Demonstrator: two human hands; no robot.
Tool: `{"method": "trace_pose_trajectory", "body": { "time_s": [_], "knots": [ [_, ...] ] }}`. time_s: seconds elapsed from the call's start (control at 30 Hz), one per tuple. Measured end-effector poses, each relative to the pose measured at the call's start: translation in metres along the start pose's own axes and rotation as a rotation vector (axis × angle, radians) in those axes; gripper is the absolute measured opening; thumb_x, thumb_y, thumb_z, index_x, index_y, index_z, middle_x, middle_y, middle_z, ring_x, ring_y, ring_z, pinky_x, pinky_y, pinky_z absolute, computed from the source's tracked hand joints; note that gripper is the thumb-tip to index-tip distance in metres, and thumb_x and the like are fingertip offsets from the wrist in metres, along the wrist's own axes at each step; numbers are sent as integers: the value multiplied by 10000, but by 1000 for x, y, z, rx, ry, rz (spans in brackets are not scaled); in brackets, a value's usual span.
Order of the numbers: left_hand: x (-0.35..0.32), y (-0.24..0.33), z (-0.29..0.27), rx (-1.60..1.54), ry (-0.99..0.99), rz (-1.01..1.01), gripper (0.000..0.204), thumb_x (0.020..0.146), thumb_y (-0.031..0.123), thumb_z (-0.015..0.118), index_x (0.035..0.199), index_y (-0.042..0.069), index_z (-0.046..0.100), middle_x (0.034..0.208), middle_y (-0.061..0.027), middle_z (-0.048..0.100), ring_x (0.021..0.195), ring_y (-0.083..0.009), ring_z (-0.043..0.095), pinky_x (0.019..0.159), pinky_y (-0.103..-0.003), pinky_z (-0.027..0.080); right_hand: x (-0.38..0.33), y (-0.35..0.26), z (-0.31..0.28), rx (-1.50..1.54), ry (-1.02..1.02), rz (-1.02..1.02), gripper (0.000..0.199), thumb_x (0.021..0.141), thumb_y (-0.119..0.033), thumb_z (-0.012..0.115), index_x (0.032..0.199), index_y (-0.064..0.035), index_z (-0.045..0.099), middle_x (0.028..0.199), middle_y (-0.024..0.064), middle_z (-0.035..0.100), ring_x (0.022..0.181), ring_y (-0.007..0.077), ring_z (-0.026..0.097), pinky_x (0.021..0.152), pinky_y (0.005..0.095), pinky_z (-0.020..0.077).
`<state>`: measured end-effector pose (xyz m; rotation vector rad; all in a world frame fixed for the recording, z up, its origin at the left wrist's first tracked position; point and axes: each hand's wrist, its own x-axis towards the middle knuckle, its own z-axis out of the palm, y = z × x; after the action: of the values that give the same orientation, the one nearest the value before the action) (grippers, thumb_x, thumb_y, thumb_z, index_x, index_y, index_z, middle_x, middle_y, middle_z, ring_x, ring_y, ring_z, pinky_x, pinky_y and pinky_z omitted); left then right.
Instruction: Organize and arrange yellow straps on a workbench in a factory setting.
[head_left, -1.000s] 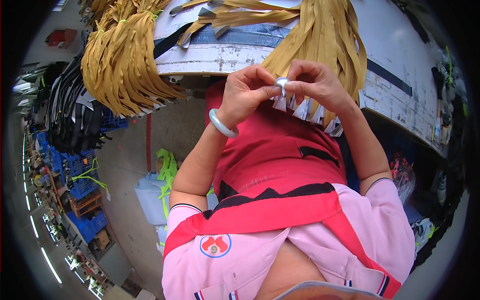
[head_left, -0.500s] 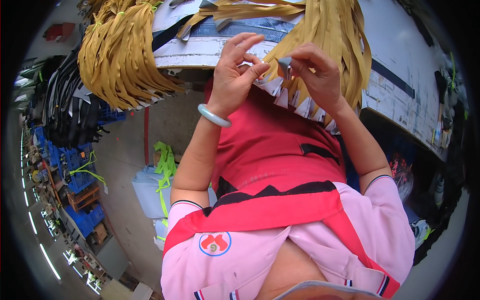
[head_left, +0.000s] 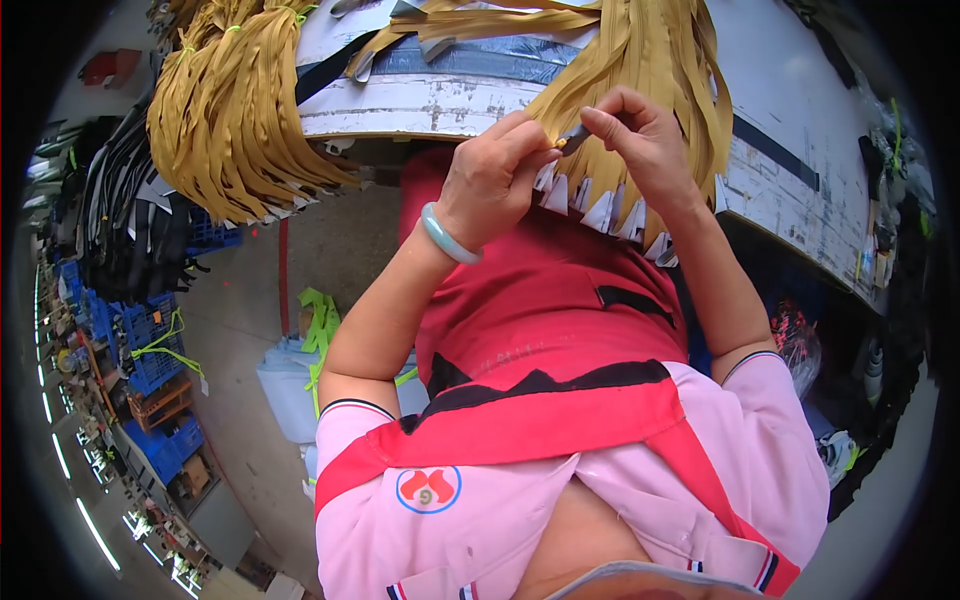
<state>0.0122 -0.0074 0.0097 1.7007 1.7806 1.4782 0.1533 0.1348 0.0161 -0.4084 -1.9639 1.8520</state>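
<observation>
My left hand (head_left: 492,182), with a pale green bangle on its wrist, is closed in a pinch on the end of a mustard-yellow zipper strip; only a small yellow bit shows at the fingertips. A folded grey tab (head_left: 574,139) sits at that end, between my two hands. My right hand (head_left: 650,150) has its thumb and fingers curled at the tab's other side, pinching it. Behind and below hangs a thick bundle of mustard zipper strips (head_left: 650,60), draped over the table edge, with white-grey tabs (head_left: 600,212) along their lower ends.
A second bundle of mustard strips (head_left: 225,110) hangs off the worn white table (head_left: 430,112) at the left. Black strips (head_left: 130,230) hang beyond it, above blue crates (head_left: 150,340). Pale blue bags with a green strap (head_left: 320,330) stand on the floor.
My left hand has moved right and turned, closing its spread fingers in a pinch beside the grey tab. My right hand has shifted slightly, staying at the tab.
</observation>
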Motion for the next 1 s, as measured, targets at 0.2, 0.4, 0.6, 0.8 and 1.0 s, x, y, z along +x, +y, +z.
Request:
{"method": "trace_pose_trajectory", "body": {
  "time_s": [0.2,0.4,0.6,0.8,1.0],
  "knots": [
    [-22,-34,-22,-211,203,-263,102,946,47,600,849,19,581,734,-69,588,589,-146,587,559,-263,470,-26,31,-12,30,128,312,237,943,-242,675,856,-32,609,707,-48,534,608,32,465,543,206,387],
    [-6,-107,-156,-78,772,-439,272,997,83,530,1265,44,499,1141,-82,569,895,-149,633,711,-250,544,-68,9,-65,-130,272,280,238,947,-242,670,845,-38,601,699,-46,512,637,36,464,566,220,385],
    [77,-70,-11,137,7,-82,536,860,-20,672,1356,46,482,1334,-103,485,1003,-180,578,779,-286,519,-127,10,-85,-459,470,292,235,893,-212,684,806,-3,626,684,57,561,624,123,521,578,292,414],
    [96,-133,9,309,-208,15,681,779,-82,654,1408,34,421,1464,-185,346,1187,-334,490,918,-355,464,-201,19,-128,-710,588,253,192,876,-197,653,965,-31,618,918,138,590,840,311,623,728,382,491],
    [129,-135,11,355,-325,-70,613,768,-101,657,1346,41,509,1406,-154,401,1153,-292,524,865,-335,463,-493,-11,-161,-1527,1546,929,602,773,-230,753,1311,-109,512,1263,178,543,1188,362,506,1010,445,404]
  ]
}}
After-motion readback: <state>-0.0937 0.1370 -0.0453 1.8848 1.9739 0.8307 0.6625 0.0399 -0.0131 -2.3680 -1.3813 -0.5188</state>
